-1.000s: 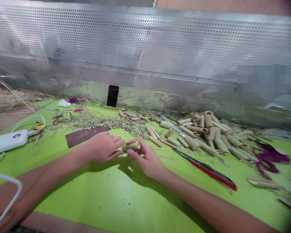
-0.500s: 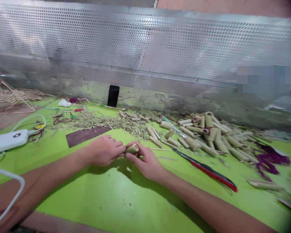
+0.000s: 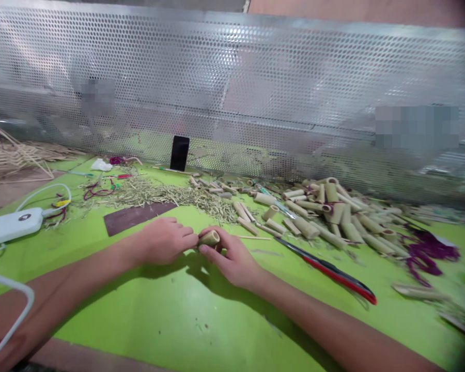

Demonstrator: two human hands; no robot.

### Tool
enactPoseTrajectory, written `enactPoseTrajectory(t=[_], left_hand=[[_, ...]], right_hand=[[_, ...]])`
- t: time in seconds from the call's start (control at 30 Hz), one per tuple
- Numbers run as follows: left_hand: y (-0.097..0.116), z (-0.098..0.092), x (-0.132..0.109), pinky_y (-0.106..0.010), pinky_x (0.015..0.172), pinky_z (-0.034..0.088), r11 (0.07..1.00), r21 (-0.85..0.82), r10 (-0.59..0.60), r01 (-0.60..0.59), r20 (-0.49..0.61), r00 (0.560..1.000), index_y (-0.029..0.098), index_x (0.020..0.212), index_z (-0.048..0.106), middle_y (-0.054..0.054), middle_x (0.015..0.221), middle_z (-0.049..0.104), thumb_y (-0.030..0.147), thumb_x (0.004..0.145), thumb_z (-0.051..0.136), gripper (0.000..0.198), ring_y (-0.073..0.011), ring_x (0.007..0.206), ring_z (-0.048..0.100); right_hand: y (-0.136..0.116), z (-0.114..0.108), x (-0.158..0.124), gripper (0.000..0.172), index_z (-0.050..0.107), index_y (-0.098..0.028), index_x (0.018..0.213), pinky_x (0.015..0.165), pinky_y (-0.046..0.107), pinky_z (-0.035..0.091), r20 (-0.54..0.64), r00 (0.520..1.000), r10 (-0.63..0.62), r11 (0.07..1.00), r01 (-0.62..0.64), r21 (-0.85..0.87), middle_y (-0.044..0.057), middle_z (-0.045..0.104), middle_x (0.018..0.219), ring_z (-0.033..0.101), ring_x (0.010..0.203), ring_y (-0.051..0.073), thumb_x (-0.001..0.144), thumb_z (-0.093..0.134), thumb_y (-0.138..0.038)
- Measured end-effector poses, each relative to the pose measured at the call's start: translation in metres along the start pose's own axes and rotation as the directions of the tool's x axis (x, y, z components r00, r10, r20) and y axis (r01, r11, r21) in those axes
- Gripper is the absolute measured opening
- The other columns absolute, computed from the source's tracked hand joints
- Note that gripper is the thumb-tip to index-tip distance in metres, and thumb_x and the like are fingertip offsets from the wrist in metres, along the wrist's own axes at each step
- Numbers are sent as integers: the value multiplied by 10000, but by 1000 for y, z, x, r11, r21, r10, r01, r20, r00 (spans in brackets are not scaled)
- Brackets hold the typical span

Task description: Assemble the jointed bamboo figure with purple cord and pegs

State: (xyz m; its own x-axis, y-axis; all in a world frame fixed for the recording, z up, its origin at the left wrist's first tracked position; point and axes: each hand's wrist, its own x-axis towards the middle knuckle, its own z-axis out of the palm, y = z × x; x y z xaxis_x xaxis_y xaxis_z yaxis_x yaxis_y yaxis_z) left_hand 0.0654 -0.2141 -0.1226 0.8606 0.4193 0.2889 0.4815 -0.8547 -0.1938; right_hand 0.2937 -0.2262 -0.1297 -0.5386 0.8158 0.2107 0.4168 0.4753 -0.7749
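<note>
A short, hollow bamboo tube (image 3: 209, 238) is held just above the green tabletop, its open end turned up and to the right. My right hand (image 3: 232, 256) pinches it between thumb and fingers. The fingers of my left hand (image 3: 169, 240) are curled and closed at the tube's left end; its fingertips are hidden, so whether anything thin lies under them does not show. Behind my left hand lies a flat brown sheet (image 3: 134, 218). To the right of my right hand is a red and black cutting tool (image 3: 333, 275) with a long narrow blade.
Cut bamboo pieces (image 3: 333, 206) are heaped at the right. Bamboo shavings (image 3: 170, 196) spread behind the brown sheet. A black phone (image 3: 179, 153) leans on a perforated metal screen (image 3: 217, 88). At left are a white power bank (image 3: 13, 226) and cable; purple yarn (image 3: 426, 256) lies far right.
Both hands keep hold of the bamboo tube in nearly the same place. The whole view has shifted very slightly, with things appearing a little further left.
</note>
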Motion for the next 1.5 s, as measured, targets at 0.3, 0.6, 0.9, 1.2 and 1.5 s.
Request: enactPoseTrajectory(t=[0.3,0.6,0.9,1.2,1.5], left_hand=[[6,-1,1,-320,540,411,1000,12,17,-16,-57,998,178,811,591,-7,667,657,182,969,521,173,-160,510,567],[8,3,4,-323,499,382,999,40,-5,10,-132,991,185,728,596,-1,563,601,189,953,500,245,-162,467,522],[-5,2,6,-297,516,387,998,59,-15,22,-118,993,176,761,602,-12,579,601,204,972,487,242,-165,511,547],[-38,-9,-7,-252,540,400,963,14,-267,268,-21,963,190,700,567,-1,577,596,161,934,495,246,-137,533,543],[-126,-23,-74,-330,541,384,570,241,-809,785,-1,588,172,663,647,-142,656,675,316,948,419,392,-290,597,621]], right_hand=[[2,2,2,151,603,-213,966,603,296,429,1,1000,29,999,-29,20,3,628,755,564,674,173,961,581,-362],[1,4,3,182,548,-216,909,609,307,400,-8,1000,-12,998,11,-69,-9,595,696,543,651,177,998,519,-372],[-2,4,10,187,517,-218,916,599,311,416,-13,1000,13,1000,-14,-27,-17,579,669,549,614,171,1011,478,-374],[2,1,5,205,548,-212,912,630,334,422,31,1000,6,996,-3,-84,11,615,721,566,662,187,1001,498,-390],[9,-5,4,382,556,-223,1138,574,342,460,-79,986,149,970,-130,207,73,690,895,622,667,195,971,552,-567]])
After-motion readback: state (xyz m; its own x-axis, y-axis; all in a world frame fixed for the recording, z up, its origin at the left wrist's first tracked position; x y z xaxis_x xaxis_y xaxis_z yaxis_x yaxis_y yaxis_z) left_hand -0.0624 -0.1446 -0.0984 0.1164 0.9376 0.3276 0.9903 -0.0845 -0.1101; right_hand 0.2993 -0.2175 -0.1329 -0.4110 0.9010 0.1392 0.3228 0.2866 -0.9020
